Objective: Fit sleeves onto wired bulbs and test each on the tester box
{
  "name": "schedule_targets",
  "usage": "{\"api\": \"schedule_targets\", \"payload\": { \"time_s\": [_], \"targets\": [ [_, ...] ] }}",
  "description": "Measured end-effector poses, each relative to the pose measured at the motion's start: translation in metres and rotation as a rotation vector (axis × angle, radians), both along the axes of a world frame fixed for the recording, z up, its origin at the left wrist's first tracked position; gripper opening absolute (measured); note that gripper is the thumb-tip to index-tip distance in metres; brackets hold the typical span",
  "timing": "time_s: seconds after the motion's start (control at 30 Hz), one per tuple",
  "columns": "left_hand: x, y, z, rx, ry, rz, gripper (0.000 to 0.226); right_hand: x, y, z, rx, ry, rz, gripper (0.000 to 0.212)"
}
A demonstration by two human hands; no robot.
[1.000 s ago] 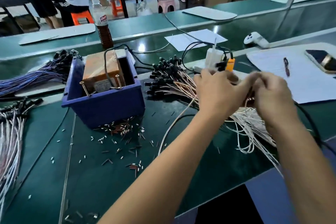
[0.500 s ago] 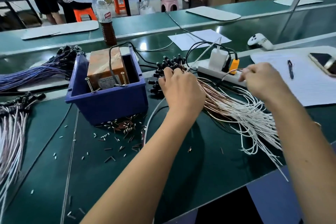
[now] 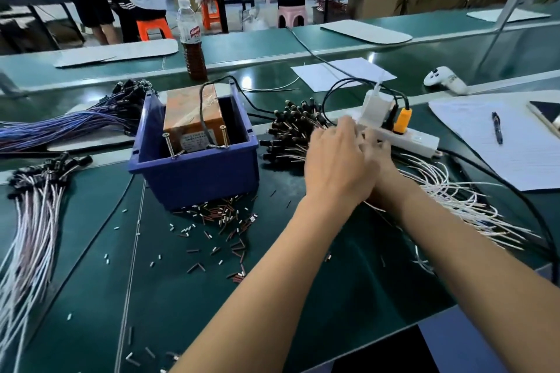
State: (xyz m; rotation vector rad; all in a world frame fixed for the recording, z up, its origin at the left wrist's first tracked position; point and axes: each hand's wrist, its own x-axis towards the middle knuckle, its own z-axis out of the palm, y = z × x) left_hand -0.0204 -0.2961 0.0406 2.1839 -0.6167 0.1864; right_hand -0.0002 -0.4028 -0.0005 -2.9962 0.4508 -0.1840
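Observation:
A heap of wired bulbs [image 3: 291, 127] with black heads and white and copper leads lies right of the blue bin [image 3: 194, 172]. The bin holds the orange tester box [image 3: 194, 118] with two upright screws. Small sleeves [image 3: 224, 215] are scattered on the green mat in front of the bin. My left hand [image 3: 336, 160] lies over the heap, fingers stretched toward the bulb heads. My right hand [image 3: 378, 151] is just behind it on the leads and is mostly hidden, so its grip does not show.
A white power strip [image 3: 418, 139] with plugs sits just beyond my hands. To the right are paper and a pen [image 3: 497, 130]. More bulb bundles [image 3: 33, 212] lie at the left, with blue-wired ones [image 3: 75, 124] behind them. A bottle [image 3: 194, 48] stands behind the bin. People work at the far tables.
My hands were apart half a second ago, the right one holding a lead up. Now they have come together over the heap, the left covering the right.

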Motion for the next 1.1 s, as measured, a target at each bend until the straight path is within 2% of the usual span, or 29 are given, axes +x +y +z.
{"api": "schedule_targets", "payload": {
  "time_s": [0.07,0.13,0.17,0.23,0.3,0.37,0.43,0.53,0.6,0.67,0.8,0.83,0.9,0.97,1.03,1.1],
  "targets": [
    [0.008,-0.002,-0.012,0.061,0.108,-0.061,0.035,-0.003,-0.009,0.006,-0.152,0.183,0.066,0.06],
    [0.015,-0.005,-0.023,0.192,0.126,-0.073,0.047,-0.007,-0.016,0.013,-0.163,0.276,0.069,0.062],
    [0.018,-0.005,-0.027,0.258,0.125,-0.074,0.055,-0.01,-0.017,0.016,-0.12,0.26,0.042,0.056],
    [0.022,-0.005,-0.031,0.35,0.135,-0.067,0.072,-0.018,-0.023,0.021,0.017,0.087,-0.052,0.036],
    [0.02,-0.005,-0.03,0.363,0.133,-0.041,0.077,-0.025,-0.026,0.028,0.193,-0.106,-0.147,0.029],
    [0.016,-0.002,-0.027,0.315,0.086,-0.011,0.072,-0.031,-0.022,0.036,0.326,-0.367,-0.26,0.031],
    [0.009,0.006,-0.02,0.23,-0.008,0.011,0.061,-0.034,-0.012,0.044,0.318,-0.683,-0.296,0.032],
    [0.003,0.038,-0.002,0.065,-0.025,-0.078,0.033,-0.04,0.028,0.057,0.26,-1.016,-0.093,0.024],
    [0.002,0.07,0.012,0.1,0.009,-0.154,0.013,-0.039,0.062,0.061,0.279,-1.096,0.111,0.023],
    [0.003,0.105,0.021,0.278,0.055,-0.178,0.01,-0.035,0.101,0.058,0.352,-1.053,0.27,0.023],
    [0.006,0.176,0.02,0.551,0.246,-0.04,0.006,-0.026,0.171,0.043,0.507,-0.821,0.437,0.023],
    [0.008,0.196,0.018,0.557,0.299,-0.003,0.009,-0.025,0.186,0.039,0.527,-0.776,0.494,0.022],
    [0.012,0.235,0.014,0.431,0.418,0.051,0.02,-0.027,0.212,0.031,0.522,-0.663,0.634,0.021],
    [0.018,0.276,0.006,0.347,0.498,0.173,0.023,-0.028,0.236,0.024,0.474,-0.476,0.767,0.025],
    [0.025,0.308,-0.007,0.326,0.492,0.391,0.018,-0.025,0.26,0.02,0.373,-0.275,0.831,0.03],
    [0.035,0.33,-0.023,0.284,0.377,0.697,0.005,-0.016,0.284,0.018,0.276,-0.099,0.835,0.039]
  ]
}}
